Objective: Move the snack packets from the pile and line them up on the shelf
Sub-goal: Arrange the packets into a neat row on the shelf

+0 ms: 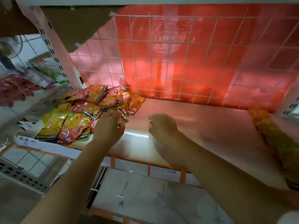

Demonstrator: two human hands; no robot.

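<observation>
Orange and yellow snack packets (84,113) lie heaped at the shelf's (202,126) left end. The left hand (109,126) pinches one packet (123,118) at the pile's edge; the right hand (162,125), loosely curled, holds nothing. Pickup step; next, likely carrying it toward the row (275,143) along the right edge

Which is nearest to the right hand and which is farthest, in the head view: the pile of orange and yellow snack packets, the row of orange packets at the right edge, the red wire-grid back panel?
From the right hand:
1. Pile of orange and yellow snack packets, to its left, beside the left hand.
2. Red wire-grid back panel, behind, beyond the bare shelf.
3. Row of orange packets, at the far right edge.
</observation>
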